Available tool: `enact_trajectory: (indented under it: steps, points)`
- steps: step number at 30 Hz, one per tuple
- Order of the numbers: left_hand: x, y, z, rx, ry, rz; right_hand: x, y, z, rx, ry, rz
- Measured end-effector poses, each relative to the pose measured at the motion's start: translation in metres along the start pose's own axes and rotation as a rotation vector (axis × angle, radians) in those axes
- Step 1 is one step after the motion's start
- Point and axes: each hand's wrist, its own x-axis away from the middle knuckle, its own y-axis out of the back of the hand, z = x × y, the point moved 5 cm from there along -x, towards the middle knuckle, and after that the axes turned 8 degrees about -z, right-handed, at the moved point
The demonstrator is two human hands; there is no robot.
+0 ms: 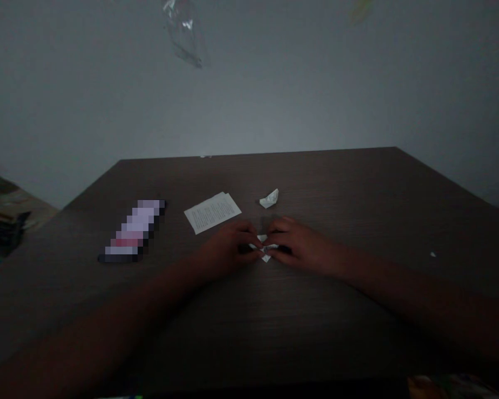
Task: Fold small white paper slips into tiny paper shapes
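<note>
Folded paper between both hands' fingers

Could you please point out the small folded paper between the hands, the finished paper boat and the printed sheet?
folded paper (265, 247): head view, white middle.
paper boat (269, 199): head view, hull.
printed sheet (212, 213): head view, centre.

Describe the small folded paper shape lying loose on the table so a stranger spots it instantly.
On the dark wooden table, look just beyond the two hands. The folded paper shape lies right of the flat printed sheet. Unlike the sheet, it is small, white and puffed up, and no hand touches it.
</note>
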Motion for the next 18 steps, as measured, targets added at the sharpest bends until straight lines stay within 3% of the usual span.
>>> enact_trajectory:
  steps: [18]
  points:
    - [0.002,-0.0007,-0.0029,-0.053,-0.01,0.031,-0.0006,0.0024,0.0042,-0.078,-0.088,0.005]
